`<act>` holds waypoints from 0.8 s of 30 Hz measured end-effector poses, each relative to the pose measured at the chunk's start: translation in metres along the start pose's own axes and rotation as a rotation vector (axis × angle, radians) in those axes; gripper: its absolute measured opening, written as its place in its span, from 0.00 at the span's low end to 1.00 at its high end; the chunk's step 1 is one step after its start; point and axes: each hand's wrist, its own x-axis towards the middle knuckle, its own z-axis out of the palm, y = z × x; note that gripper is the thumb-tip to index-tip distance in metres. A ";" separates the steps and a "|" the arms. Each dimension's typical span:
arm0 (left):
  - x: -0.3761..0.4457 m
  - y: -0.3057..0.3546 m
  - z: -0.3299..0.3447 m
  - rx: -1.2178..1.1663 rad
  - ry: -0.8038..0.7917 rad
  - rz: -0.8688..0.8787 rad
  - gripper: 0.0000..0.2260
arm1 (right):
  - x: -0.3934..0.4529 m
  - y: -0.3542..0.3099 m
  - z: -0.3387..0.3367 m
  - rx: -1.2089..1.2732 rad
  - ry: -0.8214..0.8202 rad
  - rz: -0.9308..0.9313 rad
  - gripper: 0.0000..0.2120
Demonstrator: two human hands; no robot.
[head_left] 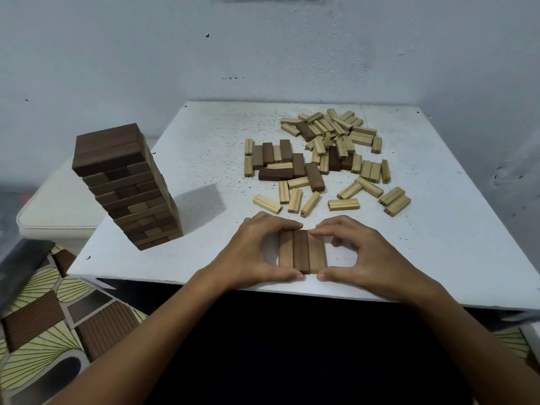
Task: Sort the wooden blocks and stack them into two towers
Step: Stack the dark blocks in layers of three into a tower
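Being squared up at the near edge of the tabletop (204, 135) is a row of three dark blocks (301, 251), lying side by side with their long faces touching. The left hand (257, 252) and the right hand (365, 252) are being curled round the row from either side: fingers (287, 225) are being pressed against the far ends and thumbs against the near ends, so the row is being pinched between them, apparently so the blocks are being kept flush as one layer. Standing well apart to the left is the dark tower (125, 185), already many layers high, probably where this layer is being destined. Lying beyond the hands is the loose pile (327, 159), mostly pale blocks with a few dark ones mixed in. No pale tower is being shown yet, so sorting is being judged roughly half done.
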 end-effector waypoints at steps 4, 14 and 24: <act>0.000 0.000 0.000 -0.013 -0.002 -0.007 0.32 | 0.000 0.001 0.000 0.004 -0.004 -0.002 0.27; 0.000 0.001 -0.001 -0.004 -0.016 -0.019 0.32 | 0.001 0.003 0.001 -0.007 -0.005 -0.021 0.27; 0.000 0.001 0.000 -0.028 -0.017 -0.029 0.33 | 0.001 0.003 0.001 -0.010 0.005 -0.020 0.28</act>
